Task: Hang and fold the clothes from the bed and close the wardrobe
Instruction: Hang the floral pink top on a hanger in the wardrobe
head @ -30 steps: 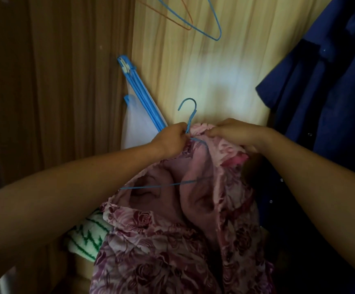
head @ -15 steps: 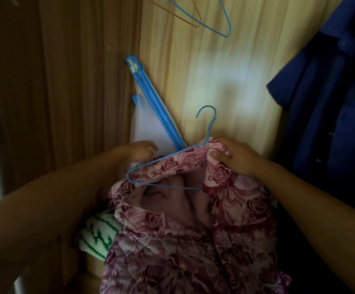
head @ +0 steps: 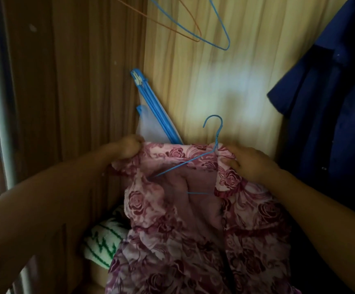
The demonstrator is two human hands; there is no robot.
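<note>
Pink rose-printed fabric garment [head: 193,230] draped over a thin blue wire hanger [head: 218,133] inside the wardrobe. Left of the hanger's hook, the left hand [head: 128,146] bunches the garment's shoulder edge in curled fingers. Right of the hook, the right hand [head: 248,164] grips the other shoulder, fingers curled over the cloth. Half a second earlier the hanger's left arm lay bare and the left hand was off the cloth. Fabric now covers most of it, so the garment appears nearly seated and ready for hanging. A dark navy shirt [head: 331,124] hangs right of the hanger. No writing or brand is legible.
</note>
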